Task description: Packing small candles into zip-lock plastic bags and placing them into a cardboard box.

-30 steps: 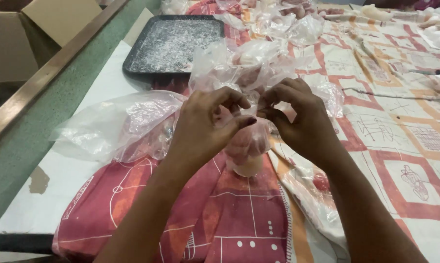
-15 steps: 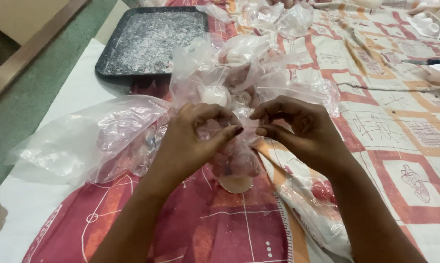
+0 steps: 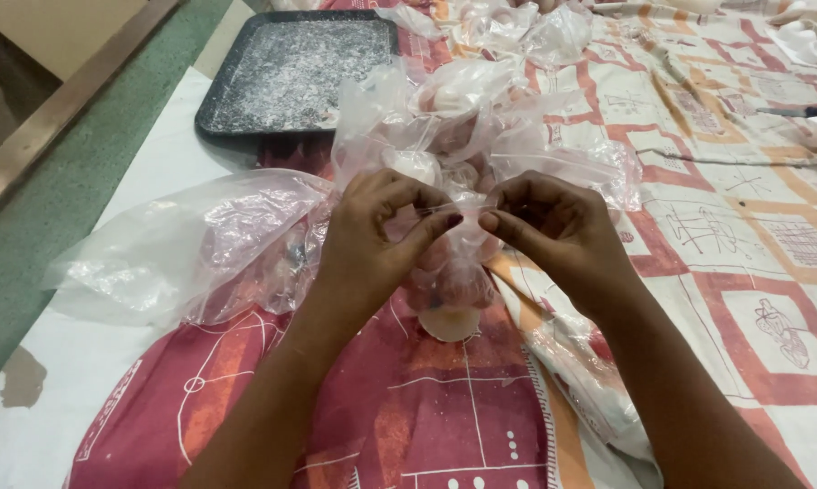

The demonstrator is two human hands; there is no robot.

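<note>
- Small filled bag [image 3: 452, 281] at centre, on the patterned cloth [image 3: 743, 263] spread over the bench [image 3: 146, 181].
- Left hand [image 3: 372, 244] and right hand [image 3: 553, 231] side by side at the bag's neck, fingers [image 3: 444, 220] pinching it.
- Heap of plastic bags [image 3: 463, 118] just behind the hands.
- Loose plastic sheet [image 3: 182, 249] left of the left hand.
- Tray [image 3: 291, 72] behind, far left.

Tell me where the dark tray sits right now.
In the head view the dark tray lies at the upper left, on the table beyond the left hand, just left of the heap of clear plastic bags.
</note>
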